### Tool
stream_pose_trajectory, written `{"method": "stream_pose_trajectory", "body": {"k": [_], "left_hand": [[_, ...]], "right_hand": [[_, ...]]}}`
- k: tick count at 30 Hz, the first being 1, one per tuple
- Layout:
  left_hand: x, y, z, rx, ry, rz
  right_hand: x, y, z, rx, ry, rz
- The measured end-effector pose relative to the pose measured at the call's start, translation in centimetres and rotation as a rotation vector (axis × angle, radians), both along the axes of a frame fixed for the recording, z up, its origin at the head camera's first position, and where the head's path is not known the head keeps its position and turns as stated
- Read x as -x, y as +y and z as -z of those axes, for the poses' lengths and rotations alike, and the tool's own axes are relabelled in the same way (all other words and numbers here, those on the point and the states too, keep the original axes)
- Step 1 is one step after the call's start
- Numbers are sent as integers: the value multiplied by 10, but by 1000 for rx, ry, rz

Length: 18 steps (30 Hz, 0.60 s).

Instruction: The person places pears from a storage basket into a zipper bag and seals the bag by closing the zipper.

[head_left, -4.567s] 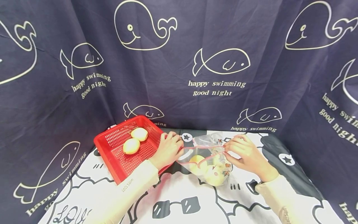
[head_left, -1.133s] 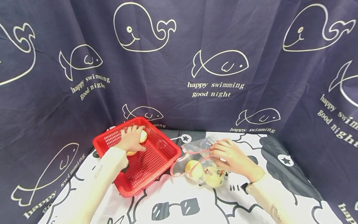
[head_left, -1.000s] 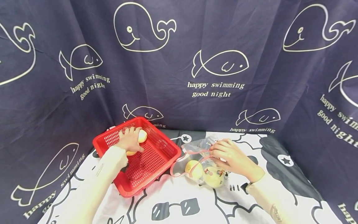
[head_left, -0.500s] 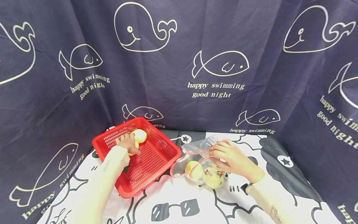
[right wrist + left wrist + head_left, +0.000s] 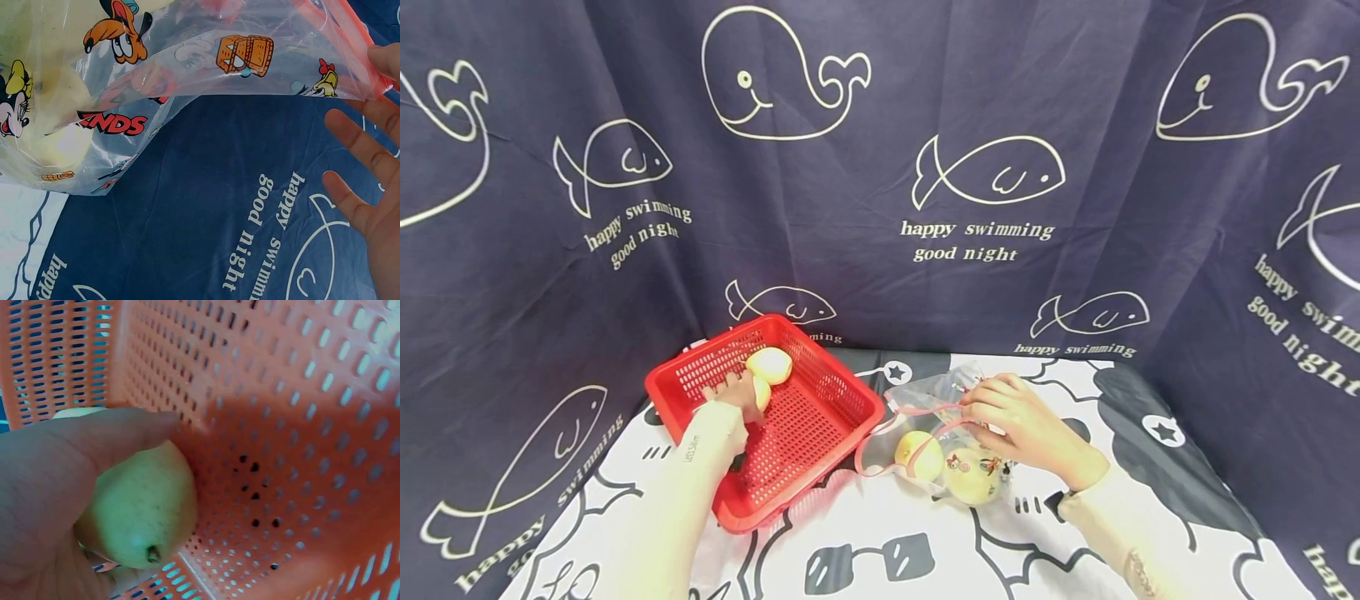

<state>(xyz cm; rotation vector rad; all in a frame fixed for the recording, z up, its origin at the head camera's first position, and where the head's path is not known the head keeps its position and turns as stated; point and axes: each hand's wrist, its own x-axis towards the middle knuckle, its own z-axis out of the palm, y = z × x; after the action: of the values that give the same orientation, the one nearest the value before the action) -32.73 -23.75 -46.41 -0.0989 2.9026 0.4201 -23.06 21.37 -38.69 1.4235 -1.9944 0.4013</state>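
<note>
My left hand [image 5: 733, 398] reaches into a red perforated plastic basket [image 5: 808, 429]. In the left wrist view, its thumb and fingers curl round a yellow pear [image 5: 147, 506] with its stub end facing the camera. A second pear [image 5: 770, 365] lies against it, farther back in the basket. With thumb and fingertips, my right hand [image 5: 1022, 429] pinches the red-trimmed mouth of a clear zip bag [image 5: 244, 72] printed with cartoon figures. The bag gapes toward the basket. Inside it are pears, one near the mouth [image 5: 919, 456] and another beside it [image 5: 972, 479].
The table is covered by a black-and-white patterned cloth [image 5: 880, 521]. A dark blue curtain [image 5: 865, 225] with fish and whale drawings rises behind and on both sides. The basket's right rim is close to the bag's mouth.
My left hand let go of the bag and entered the basket, first over the far pear, then drew back to the nearer one and gripped it. My right hand keeps its pinch on the bag.
</note>
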Motion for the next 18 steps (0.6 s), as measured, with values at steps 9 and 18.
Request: {"method": "stream_pose_trajectory", "body": {"k": [9, 18], "left_hand": [[6, -6, 10, 66, 117, 42], [2, -2, 6, 87, 126, 56]], "right_hand": [[-2, 0, -1, 4, -4, 6], [-3, -1, 0, -10, -18, 10]]}}
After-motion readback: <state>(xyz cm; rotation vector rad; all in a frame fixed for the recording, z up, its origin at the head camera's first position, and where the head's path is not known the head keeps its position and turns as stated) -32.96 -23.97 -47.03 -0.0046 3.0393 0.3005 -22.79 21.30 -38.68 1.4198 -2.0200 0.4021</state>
